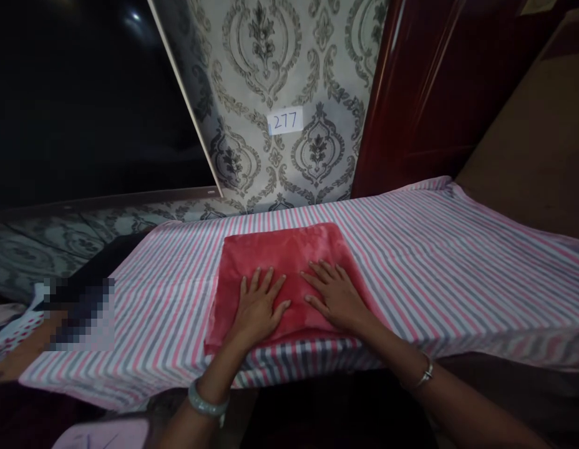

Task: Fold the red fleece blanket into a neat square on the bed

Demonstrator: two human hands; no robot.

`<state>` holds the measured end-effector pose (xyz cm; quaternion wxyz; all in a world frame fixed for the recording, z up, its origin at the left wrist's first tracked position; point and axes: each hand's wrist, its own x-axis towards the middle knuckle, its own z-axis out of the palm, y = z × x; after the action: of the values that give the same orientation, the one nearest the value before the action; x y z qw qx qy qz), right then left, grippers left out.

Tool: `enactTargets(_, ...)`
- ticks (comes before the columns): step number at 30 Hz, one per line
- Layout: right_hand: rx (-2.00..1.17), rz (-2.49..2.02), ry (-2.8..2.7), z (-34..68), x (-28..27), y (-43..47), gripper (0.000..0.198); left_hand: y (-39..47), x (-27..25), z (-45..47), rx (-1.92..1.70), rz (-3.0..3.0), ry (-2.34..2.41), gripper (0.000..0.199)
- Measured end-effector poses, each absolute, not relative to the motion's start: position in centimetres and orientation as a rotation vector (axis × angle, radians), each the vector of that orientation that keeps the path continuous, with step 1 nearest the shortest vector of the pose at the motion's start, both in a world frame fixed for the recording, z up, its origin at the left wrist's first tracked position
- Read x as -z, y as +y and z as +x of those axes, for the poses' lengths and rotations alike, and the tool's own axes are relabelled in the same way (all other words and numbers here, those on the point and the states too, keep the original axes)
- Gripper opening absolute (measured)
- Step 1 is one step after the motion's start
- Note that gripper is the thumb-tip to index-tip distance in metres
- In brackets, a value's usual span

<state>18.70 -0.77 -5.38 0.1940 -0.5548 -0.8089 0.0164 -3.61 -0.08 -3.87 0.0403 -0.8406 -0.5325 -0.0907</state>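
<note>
A folded red blanket (pixel 275 249), soft and plush-looking, lies on a table covered with a pink, grey and white striped cloth (pixel 439 268). On its left half rests my left hand (pixel 259 312), palm down with the fingers spread. My right hand (pixel 335 296) lies flat on the right half, its fingers also apart. Neither hand grips the fabric. The blanket's near edge reaches the front of the table, and its folded layers show at the left side. A thick bangle (pixel 208 399) circles my left wrist and a thin bracelet (pixel 426 371) my right.
A large dark screen (pixel 93 100) stands at the back left, before patterned wallpaper (pixel 280 168) bearing a paper label marked 277 (pixel 285 120). At the back right are a dark red wooden panel (pixel 411 93) and a brown board-like surface (pixel 537 137). A pink object (pixel 107 433) sits low at left.
</note>
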Motion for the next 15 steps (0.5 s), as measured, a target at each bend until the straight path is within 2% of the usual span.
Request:
enactTargets(6,-0.039,-1.542,-2.248,18.6,5.6,-0.9,0.049,0.0,3.7,-3.6,0.205,-2.601,-1.669,0.055)
enactTargets(15,-0.035,-1.516,-2.277,19.5,5.2,-2.4,0.048,-1.0,3.0,-4.3,0.371,-2.619,-1.598,0.052)
